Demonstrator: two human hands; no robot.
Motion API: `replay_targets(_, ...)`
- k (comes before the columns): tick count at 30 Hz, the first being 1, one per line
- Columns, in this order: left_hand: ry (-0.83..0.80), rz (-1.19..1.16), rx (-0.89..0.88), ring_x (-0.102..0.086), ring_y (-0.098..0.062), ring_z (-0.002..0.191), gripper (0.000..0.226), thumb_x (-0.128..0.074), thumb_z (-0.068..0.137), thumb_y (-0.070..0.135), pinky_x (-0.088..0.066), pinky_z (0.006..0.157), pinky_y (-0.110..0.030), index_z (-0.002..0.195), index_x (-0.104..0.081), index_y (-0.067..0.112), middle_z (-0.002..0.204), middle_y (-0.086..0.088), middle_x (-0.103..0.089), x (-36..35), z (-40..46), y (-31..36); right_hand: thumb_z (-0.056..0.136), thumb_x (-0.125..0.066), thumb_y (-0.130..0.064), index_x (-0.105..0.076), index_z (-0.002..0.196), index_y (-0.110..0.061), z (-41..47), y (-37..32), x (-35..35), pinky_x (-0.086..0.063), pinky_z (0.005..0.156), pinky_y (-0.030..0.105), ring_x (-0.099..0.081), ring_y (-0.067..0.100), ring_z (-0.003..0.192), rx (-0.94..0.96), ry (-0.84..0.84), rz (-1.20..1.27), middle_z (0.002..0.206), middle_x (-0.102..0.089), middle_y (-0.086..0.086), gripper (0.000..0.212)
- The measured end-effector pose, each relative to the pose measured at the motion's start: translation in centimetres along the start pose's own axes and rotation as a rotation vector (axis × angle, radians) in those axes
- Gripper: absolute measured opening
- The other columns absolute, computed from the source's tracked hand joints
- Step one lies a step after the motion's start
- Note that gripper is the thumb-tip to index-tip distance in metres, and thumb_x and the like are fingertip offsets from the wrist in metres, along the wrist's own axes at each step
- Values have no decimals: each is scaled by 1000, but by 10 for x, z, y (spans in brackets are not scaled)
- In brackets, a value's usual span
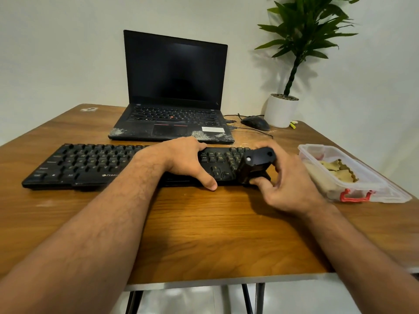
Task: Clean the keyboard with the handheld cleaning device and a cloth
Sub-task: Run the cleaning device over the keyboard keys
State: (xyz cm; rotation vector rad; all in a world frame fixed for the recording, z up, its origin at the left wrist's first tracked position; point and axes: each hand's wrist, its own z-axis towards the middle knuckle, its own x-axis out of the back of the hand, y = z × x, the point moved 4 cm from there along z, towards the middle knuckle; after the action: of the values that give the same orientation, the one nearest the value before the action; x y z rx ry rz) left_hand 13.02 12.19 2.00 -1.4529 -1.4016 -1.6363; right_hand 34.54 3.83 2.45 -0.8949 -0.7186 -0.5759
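Black keyboard (90,163) with pale lettering, sitting on a warm brown woodgrain table (204,234). The cleaning device (256,164) is black too, with a small white dot. Far side: black laptop (174,87) with whitish scuffs and red accents, black mouse (255,123). Far right, green plant (306,30) in a white pot (280,111). Clear container (353,177) on the right has a red clip.

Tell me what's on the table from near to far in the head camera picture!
Black external keyboard → open black laptop → white pot with the green plant.
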Motion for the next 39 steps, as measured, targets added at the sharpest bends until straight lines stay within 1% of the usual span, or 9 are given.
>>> replay_targets(3, -3, -3, 7, -55, -15, 113, 128, -74, 27, 83, -47, 103, -43, 140, -49, 28, 126, 8, -55, 0, 1, -1, 79, -79, -8, -49, 129, -24, -5, 13, 16, -47, 76, 3, -71, 21, 73, -52, 80, -30, 105, -71, -9, 60)
replay_targets(11, 2, -46, -5, -59, -11, 103, 102, -78, 31, 81, -51, 96, -42, 121, -60, 35, 114, 12, -60, -2, 4, -3, 78, -73, 7, -46, 116, -32, -2, -12, -3, -45, 47, 8, -63, -3, 56, 54, 21, -21, 89, -67, -6, 61)
replay_targets(19, -12, 2, 8, -55, -13, 111, 129, -76, 27, 82, -48, 102, -42, 141, -48, 28, 119, 11, -55, -1, 1, -1, 79, -79, -7, -51, 116, -46, 17, 4, 6, -44, 108, 44, -56, 8, 119, -219, 127, 241, 116, -64, -16, 61)
replay_targets(23, -12, 12, 11, -52, -15, 120, 142, -77, 28, 82, -46, 107, -43, 152, -37, 25, 130, 9, -52, 0, 1, -2, 81, -78, -8, -51, 134, -27, 46, -2, 4, -42, 99, 28, -53, 6, 108, -280, 131, 99, 126, -64, -5, 62)
replay_targets(27, -30, -18, -24, -52, -11, 121, 127, -89, 36, 72, -43, 107, -36, 147, -44, 30, 129, 15, -54, 1, 0, -3, 75, -80, 1, -57, 108, -37, 56, -11, -4, -53, 90, 30, -67, -1, 94, -223, 27, 377, 104, -70, -12, 55)
replay_targets(30, -36, -67, -36, -57, -7, 115, 104, -93, 37, 66, -46, 104, -35, 130, -56, 40, 120, 19, -60, 0, 0, -6, 76, -81, -5, -57, 122, -32, 59, -14, -28, -52, 90, 27, -65, 2, 104, -157, -51, 292, 115, -68, -13, 59)
replay_targets(34, -16, -22, -20, -51, -12, 128, 144, -85, 29, 76, -40, 112, -34, 153, -35, 25, 141, 12, -52, 1, 0, -4, 77, -82, -13, -55, 131, -25, 71, 0, -21, -44, 89, 18, -58, 0, 105, -227, 173, 185, 120, -65, -13, 61)
replay_targets(37, -16, -41, -25, -56, -9, 118, 118, -91, 38, 68, -44, 104, -32, 142, -49, 32, 129, 16, -58, 0, -1, -4, 76, -82, -11, -57, 131, -27, 74, 3, -32, -56, 91, 32, -65, 3, 108, -209, 15, 357, 118, -69, -12, 63)
replay_targets(39, -1, -31, -25, -55, -9, 118, 122, -90, 39, 70, -44, 105, -32, 145, -46, 29, 133, 14, -57, 0, 1, -3, 78, -81, -17, -57, 133, -28, 78, 1, -37, -51, 85, 21, -62, 3, 108, -204, 24, 231, 121, -67, -14, 61)
